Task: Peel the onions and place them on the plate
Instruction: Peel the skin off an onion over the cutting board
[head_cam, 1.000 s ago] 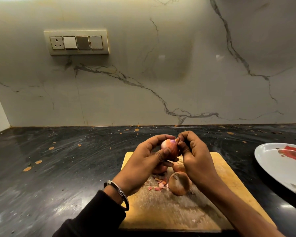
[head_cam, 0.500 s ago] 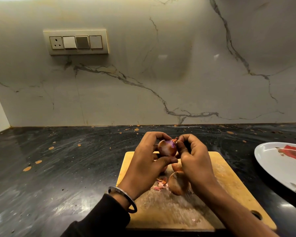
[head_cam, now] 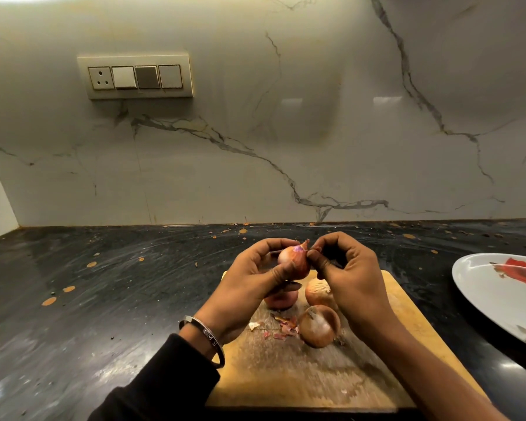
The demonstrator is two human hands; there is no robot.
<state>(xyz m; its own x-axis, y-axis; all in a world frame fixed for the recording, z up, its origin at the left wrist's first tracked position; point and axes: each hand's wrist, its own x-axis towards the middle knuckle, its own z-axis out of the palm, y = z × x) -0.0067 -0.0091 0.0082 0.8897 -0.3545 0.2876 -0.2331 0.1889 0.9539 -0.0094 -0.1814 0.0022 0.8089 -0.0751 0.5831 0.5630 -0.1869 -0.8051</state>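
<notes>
Left hand (head_cam: 257,276) gripping onion (head_cam: 293,260), right hand (head_cam: 351,273) pinching its skin tip, bangle (head_cam: 205,338) (engraving unreadable).

Dark counter (head_cam: 104,284) open leftward, three onions (head_cam: 319,326) crowding board (head_cam: 286,375), plate (head_cam: 483,296) rightward
</notes>
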